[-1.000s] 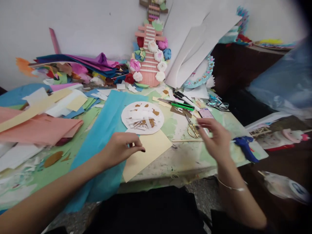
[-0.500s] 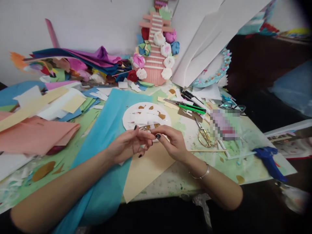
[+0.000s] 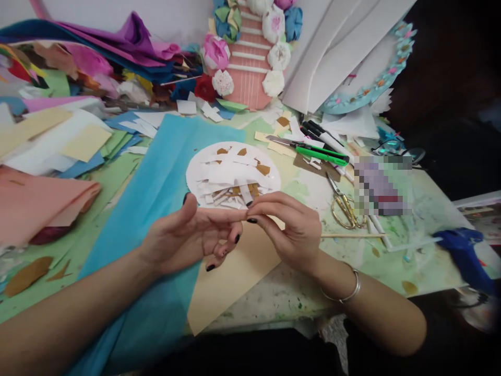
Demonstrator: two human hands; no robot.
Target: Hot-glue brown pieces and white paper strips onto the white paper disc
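My left hand [image 3: 195,235] is palm up with its thumb raised, its index finger stretched out and the other fingers loosely curled. It holds nothing. My right hand [image 3: 291,230], a bracelet at its wrist, pinches the tip of that index finger between thumb and forefinger. Whether something tiny lies in the pinch cannot be seen. Just beyond both hands is a white paper disc [image 3: 199,177] bearing white strips and brown scraps. Under the hands are a cream paper sheet [image 3: 230,282] and a long blue paper sheet [image 3: 133,193].
Right of the disc lie a green utility knife [image 3: 321,154], several pens [image 3: 313,130] and gold-handled scissors [image 3: 346,209]. A blue glue gun [image 3: 465,256] sits at the right edge. Coloured paper [image 3: 47,198] is piled left. A flower-trimmed pink guitar shape [image 3: 250,78] stands behind.
The view has moved closer and lower over the table. My left hand has opened more, with its index finger straighter and thumb up. My right hand still pinches at the fingertip.
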